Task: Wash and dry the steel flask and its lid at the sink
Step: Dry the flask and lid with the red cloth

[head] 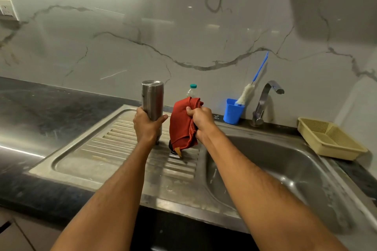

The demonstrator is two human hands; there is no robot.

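Observation:
The steel flask (153,99) stands on the ribbed drainboard (114,144), seemingly upside down with its flat base on top. My left hand (147,126) grips its lower half. Just to the right, my right hand (201,122) holds a bunched red cloth (181,126). Under the cloth's lower edge a dark object with an orange tab (175,150) peeks out on the drainboard; it may be the lid, mostly hidden by the cloth.
The sink basin (285,171) lies to the right, with the tap (265,102) behind it. A blue cup (232,112) holds a bottle brush (245,94). A plastic bottle (192,90) stands behind the cloth. A beige basket (328,138) sits at far right.

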